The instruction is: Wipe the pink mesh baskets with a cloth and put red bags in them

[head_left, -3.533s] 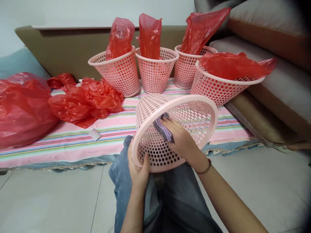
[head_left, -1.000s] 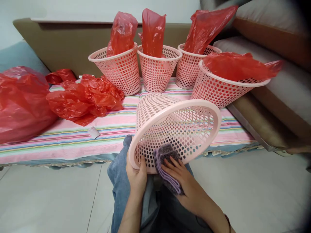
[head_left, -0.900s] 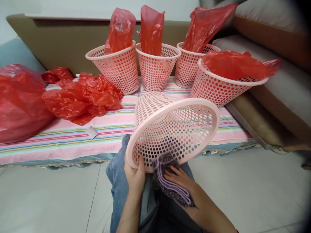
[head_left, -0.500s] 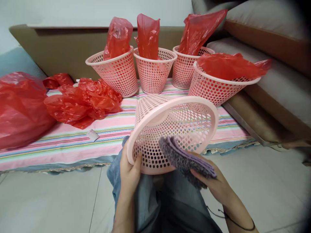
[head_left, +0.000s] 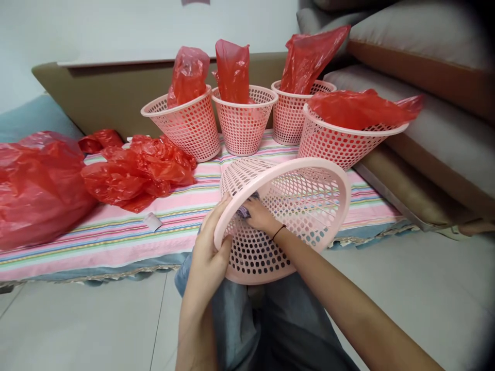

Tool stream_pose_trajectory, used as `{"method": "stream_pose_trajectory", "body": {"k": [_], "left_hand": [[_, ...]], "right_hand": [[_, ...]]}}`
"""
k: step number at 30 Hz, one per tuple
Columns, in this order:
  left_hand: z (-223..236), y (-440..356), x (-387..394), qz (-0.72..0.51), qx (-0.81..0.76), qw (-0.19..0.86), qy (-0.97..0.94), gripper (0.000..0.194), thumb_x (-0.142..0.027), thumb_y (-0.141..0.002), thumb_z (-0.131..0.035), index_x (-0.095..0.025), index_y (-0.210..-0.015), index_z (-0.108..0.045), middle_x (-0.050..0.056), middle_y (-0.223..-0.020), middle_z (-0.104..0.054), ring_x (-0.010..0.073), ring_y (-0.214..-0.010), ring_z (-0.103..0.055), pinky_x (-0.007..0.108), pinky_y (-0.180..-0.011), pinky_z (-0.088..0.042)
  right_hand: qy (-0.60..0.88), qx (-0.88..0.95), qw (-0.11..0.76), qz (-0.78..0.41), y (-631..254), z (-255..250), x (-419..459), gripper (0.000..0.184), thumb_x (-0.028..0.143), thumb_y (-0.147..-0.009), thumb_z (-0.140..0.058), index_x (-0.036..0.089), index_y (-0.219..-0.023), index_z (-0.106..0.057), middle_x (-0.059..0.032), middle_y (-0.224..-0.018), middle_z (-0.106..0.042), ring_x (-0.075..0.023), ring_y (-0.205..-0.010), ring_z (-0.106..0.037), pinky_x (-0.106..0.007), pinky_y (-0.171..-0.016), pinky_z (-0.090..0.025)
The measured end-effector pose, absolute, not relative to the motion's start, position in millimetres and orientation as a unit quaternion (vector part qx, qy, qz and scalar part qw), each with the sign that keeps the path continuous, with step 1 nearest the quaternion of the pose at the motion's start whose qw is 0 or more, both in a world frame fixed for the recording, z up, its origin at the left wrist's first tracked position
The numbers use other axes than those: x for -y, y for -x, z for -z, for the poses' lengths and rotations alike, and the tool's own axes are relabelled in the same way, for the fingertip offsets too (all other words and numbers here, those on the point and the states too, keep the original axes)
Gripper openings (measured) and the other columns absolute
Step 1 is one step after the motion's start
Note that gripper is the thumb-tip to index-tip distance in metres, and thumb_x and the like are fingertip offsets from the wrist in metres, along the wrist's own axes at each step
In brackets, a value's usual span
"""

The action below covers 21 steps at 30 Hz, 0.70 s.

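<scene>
A pink perforated plastic basket [head_left: 309, 206] lies tilted on my lap, its mouth facing me. My left hand [head_left: 211, 247] grips its rim on the left side, thumb inside and fingers outside. My right hand [head_left: 259, 215] reaches deep inside the basket and presses a purple-grey cloth [head_left: 246, 210] against the inner wall near the bottom. Most of the cloth is hidden behind the rim and my fingers.
Several pink baskets [head_left: 243, 126] with red plastic bags [head_left: 232, 72] in them stand on a striped mat [head_left: 116, 226] ahead. Loose red bags [head_left: 135, 167] and a large red bag [head_left: 34, 185] lie at left. Sofa cushions [head_left: 433, 129] are at right. A small white scrap [head_left: 153, 221] lies on the mat.
My right hand took the cloth out below the rim, turned it over, then pushed back deep into the basket. My left hand shifted higher up the rim.
</scene>
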State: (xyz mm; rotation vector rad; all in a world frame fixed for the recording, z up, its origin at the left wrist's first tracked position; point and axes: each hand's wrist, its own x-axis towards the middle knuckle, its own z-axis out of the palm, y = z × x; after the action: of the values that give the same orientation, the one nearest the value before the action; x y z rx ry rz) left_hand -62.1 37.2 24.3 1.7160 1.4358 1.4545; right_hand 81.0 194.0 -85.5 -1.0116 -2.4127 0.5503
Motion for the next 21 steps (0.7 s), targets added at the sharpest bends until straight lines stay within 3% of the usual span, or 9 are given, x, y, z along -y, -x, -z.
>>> {"method": "stream_pose_trajectory", "body": {"k": [6, 10, 14, 21], "left_hand": [[-13, 65, -32, -0.553, -0.555, 0.272, -0.558, 0.057, -0.032, -0.086, -0.069, -0.026, -0.142, -0.057, 0.008, -0.144, -0.060, 0.0297, -0.136, -0.053, 0.048, -0.120, -0.037], [17, 59, -20, -0.623, -0.569, 0.245, -0.477, 0.063, -0.036, -0.085, -0.074, -0.028, -0.143, -0.052, 0.008, -0.146, -0.057, 0.0281, -0.137, -0.052, 0.045, -0.120, -0.038], [53, 37, 0, -0.710, -0.599, 0.141, -0.342, 0.063, -0.038, -0.084, -0.074, -0.027, -0.141, -0.048, 0.009, -0.146, -0.055, 0.0262, -0.135, -0.053, 0.044, -0.118, -0.040], [76, -1, 11, -0.678, -0.654, 0.143, -0.303, 0.053, -0.040, -0.088, -0.067, -0.025, -0.134, -0.045, 0.013, -0.135, -0.058, 0.0254, -0.130, -0.057, 0.044, -0.111, -0.048]], "right_hand": [[0.411, 0.873, 0.184, -0.186, -78, 100, -190, 0.041, 0.018, -0.084, -0.065, 0.012, -0.125, -0.067, -0.0166, -0.127, -0.064, -0.0305, -0.116, -0.057, -0.042, -0.107, -0.040], [0.420, 0.875, 0.154, -0.184, -76, 98, -191, 0.038, 0.027, -0.088, -0.068, 0.013, -0.123, -0.068, -0.0152, -0.125, -0.066, -0.0302, -0.116, -0.057, -0.041, -0.108, -0.038], [0.432, 0.871, 0.138, -0.190, -74, 98, -192, 0.035, 0.029, -0.090, -0.069, 0.012, -0.121, -0.070, -0.0152, -0.121, -0.067, -0.0301, -0.116, -0.057, -0.042, -0.109, -0.038], [0.441, 0.856, 0.157, -0.221, -75, 95, -189, 0.033, 0.029, -0.095, -0.066, 0.012, -0.123, -0.069, -0.0165, -0.126, -0.066, -0.0282, -0.123, -0.057, -0.042, -0.111, -0.038]]}}
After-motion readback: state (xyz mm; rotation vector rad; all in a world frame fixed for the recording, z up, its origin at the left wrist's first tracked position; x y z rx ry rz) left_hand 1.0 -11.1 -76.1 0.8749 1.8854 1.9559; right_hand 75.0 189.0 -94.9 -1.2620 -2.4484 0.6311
